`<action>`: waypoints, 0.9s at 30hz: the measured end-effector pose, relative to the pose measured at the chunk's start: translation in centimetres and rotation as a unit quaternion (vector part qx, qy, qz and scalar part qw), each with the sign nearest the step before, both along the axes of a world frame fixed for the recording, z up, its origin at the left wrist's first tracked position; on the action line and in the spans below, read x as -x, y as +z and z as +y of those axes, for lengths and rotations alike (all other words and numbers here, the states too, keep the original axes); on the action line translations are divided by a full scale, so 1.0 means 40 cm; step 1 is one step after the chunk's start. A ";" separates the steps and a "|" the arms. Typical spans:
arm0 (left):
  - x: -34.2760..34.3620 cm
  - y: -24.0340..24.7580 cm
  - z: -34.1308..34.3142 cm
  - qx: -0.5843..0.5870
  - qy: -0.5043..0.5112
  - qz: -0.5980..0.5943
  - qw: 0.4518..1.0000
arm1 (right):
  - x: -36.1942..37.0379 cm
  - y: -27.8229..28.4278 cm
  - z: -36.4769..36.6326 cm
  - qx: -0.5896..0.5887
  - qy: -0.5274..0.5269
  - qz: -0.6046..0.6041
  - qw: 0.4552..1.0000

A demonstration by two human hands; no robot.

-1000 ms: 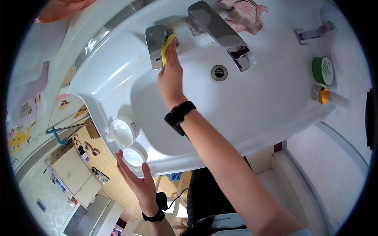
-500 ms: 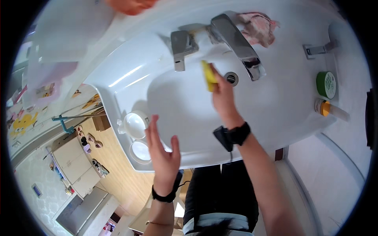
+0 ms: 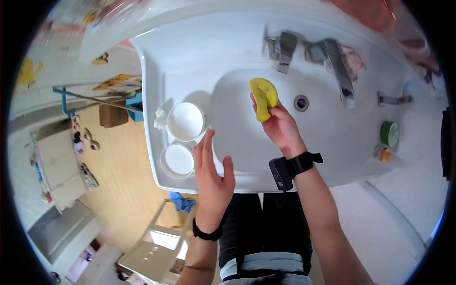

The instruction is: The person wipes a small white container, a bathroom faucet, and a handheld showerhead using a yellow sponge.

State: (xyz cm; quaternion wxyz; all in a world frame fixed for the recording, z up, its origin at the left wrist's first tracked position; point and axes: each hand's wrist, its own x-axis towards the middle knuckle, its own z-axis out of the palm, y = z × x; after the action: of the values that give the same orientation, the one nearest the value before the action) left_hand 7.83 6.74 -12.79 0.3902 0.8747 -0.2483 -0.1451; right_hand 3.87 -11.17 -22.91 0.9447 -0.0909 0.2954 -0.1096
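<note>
My right hand point(image 3: 283, 127) grips a yellow sponge point(image 3: 266, 97), which looks bent, above the basin of the white sink point(image 3: 247, 137). Its fingers are partly hidden behind the sponge. My left hand point(image 3: 212, 175) is open with the fingers stretched out and holds nothing. It is nearest to two white bowls on the sink's left ledge: a rounder bowl point(image 3: 185, 121) farther back and a second round white dish point(image 3: 178, 161) closer to me. Whether my fingertips touch either one, I cannot tell.
A chrome faucet point(image 3: 338, 71) and its handle point(image 3: 286, 50) rise behind the drain point(image 3: 300, 103). A pinkish cloth point(image 3: 354, 61) lies behind the faucet. Along the right side are a green round container point(image 3: 389, 133) and an orange-capped bottle point(image 3: 383, 153). Crumpled white tissue point(image 3: 160, 118) lies beside the bowls.
The view has swung left, so the sink sits farther right in the picture. My right hand has turned the sponge so that its broad side shows. My left hand stays open near the bowls.
</note>
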 end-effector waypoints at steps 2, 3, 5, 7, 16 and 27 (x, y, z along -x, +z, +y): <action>-0.008 -0.002 0.060 0.007 0.026 0.009 1.000 | -0.007 0.024 0.016 0.019 0.018 -0.011 1.000; -0.010 -0.002 0.084 0.001 0.043 0.019 0.999 | -0.014 0.035 0.022 0.035 0.028 0.002 0.999; -0.015 -0.009 0.134 -0.006 0.066 0.024 0.998 | -0.036 0.037 0.027 0.089 0.048 0.021 0.995; -0.024 -0.021 0.173 -0.006 0.080 0.031 0.996 | -0.085 0.009 0.042 0.339 0.031 0.155 0.927; -0.032 -0.047 0.255 -0.019 0.131 0.089 0.987 | -0.269 -0.186 -0.017 0.905 0.092 0.309 0.278; -0.048 -0.032 0.291 -0.029 0.093 0.094 0.991 | -0.220 -0.143 -0.031 0.903 0.215 0.351 0.120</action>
State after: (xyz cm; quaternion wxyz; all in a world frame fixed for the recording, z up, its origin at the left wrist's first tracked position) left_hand 9.74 18.38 -14.05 0.3983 0.8872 -0.1239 -0.1973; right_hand 12.65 -12.40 -28.65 -0.0493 -0.9664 0.2484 -0.0449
